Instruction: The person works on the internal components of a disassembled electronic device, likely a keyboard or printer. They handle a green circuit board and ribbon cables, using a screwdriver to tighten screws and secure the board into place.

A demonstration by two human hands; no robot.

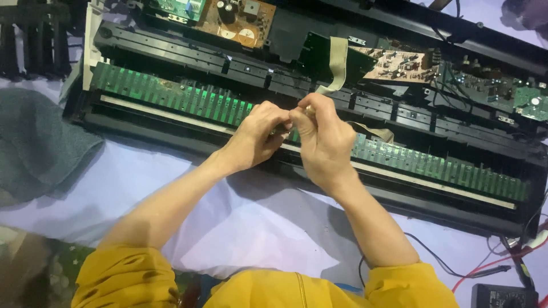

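Hands: left hand [260, 134] | right hand [322, 134] pinching together over green contact board [171, 94]

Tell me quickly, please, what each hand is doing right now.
Left hand: fingers pinched shut above the green contact strip; what they hold cannot be told.
Right hand: pinched shut against the left's fingertips; contents hidden.

fingers [288, 117] hide whatever small part they pinch | green contact strip [171, 94] partly covered mid-length | black adapter [502, 296], perhaps, cut by bottom edge
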